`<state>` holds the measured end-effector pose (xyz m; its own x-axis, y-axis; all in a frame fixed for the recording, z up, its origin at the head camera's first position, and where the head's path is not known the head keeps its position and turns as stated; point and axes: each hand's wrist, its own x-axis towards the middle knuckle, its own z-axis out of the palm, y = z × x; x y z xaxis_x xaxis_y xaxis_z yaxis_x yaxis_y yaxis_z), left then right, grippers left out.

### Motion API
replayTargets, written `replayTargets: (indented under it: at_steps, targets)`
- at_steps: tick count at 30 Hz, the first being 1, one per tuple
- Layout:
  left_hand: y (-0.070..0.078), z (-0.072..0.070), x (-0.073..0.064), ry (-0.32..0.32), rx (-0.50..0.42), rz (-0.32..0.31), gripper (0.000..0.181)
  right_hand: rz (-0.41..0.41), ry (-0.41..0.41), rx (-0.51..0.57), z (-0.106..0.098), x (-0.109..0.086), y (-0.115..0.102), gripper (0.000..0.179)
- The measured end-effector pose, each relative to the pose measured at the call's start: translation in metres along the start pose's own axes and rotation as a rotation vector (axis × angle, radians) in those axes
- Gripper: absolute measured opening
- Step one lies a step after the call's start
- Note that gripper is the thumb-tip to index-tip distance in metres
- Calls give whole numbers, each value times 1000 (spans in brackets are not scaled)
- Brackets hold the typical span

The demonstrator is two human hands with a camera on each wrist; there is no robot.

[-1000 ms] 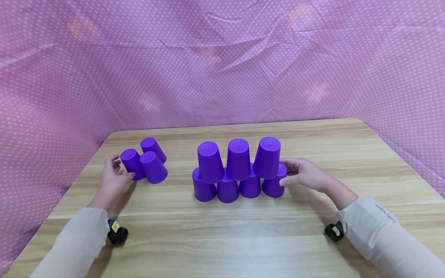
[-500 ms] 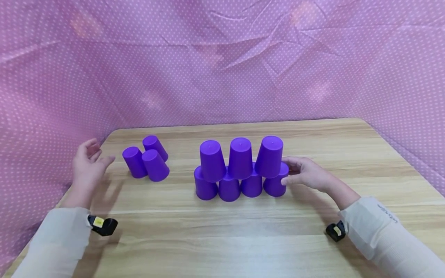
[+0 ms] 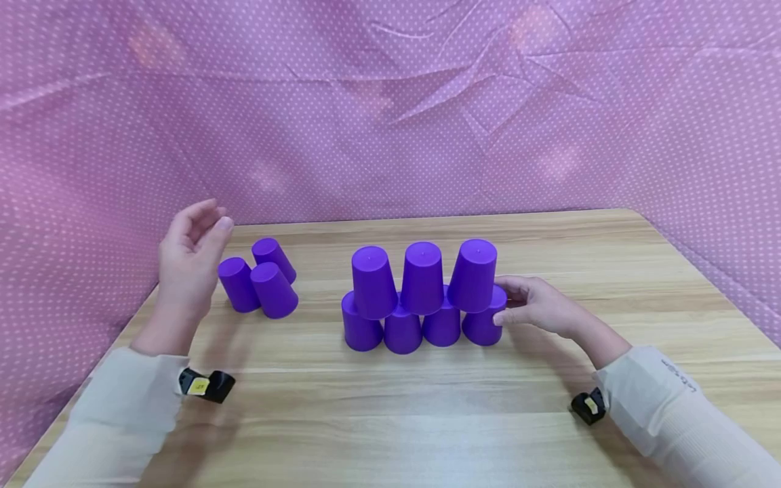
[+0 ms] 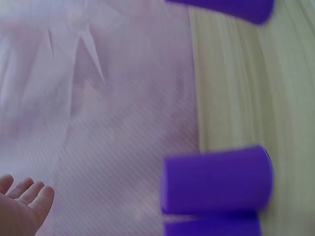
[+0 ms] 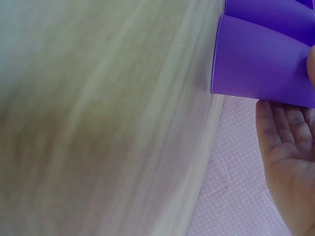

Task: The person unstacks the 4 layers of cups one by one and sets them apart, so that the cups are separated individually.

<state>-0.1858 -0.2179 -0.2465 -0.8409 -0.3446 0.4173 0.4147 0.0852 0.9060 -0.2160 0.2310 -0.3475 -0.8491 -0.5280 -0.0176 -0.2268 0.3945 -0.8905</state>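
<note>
My left hand (image 3: 192,264) is raised with nothing in it, its fingers loosely bent, left of a cluster of three upside-down purple cups (image 3: 274,291). In the left wrist view that hand (image 4: 23,211) is apart from the nearest cup (image 4: 216,182). Several upside-down cups (image 3: 403,332) form a bottom row at mid-table, and three more cups (image 3: 423,278) stand across them as a second row. With thumb in front and fingers behind, my right hand (image 3: 537,308) holds the rightmost bottom cup (image 3: 478,330). In the right wrist view, fingertips lie along this cup's (image 5: 261,64) side.
The light wooden table (image 3: 390,420) reaches back to a pink dotted cloth (image 3: 390,135), which also hangs at both sides. A small black device (image 3: 210,386) sits at the left sleeve cuff, and another black device (image 3: 588,405) at the right one.
My left hand has come off the left cup of the cluster, swung out to the left, then risen and moved back rightward. The right hand and the stacked cups have stayed put.
</note>
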Motion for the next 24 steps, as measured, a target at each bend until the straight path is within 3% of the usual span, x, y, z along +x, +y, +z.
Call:
replayTargets:
  at_steps: [6, 11, 15, 19, 24]
  targets:
    - [19, 22, -11, -163, -10, 110, 27, -9, -10, 3, -1, 0, 0, 60]
    - [28, 36, -17, -246, -16, 142, 30, -9, -9, 10, -2, 0, 0, 61]
    - [31, 47, -22, -316, 68, 116, 36, -7, -6, 4, -2, 0, 0, 61]
    - [31, 56, -25, -407, 124, 44, 41, 1, -1, 1, -1, 1, -1, 62]
    - [26, 63, -27, -506, 114, -41, 46, 4, -1, -1, -1, 1, -3, 64]
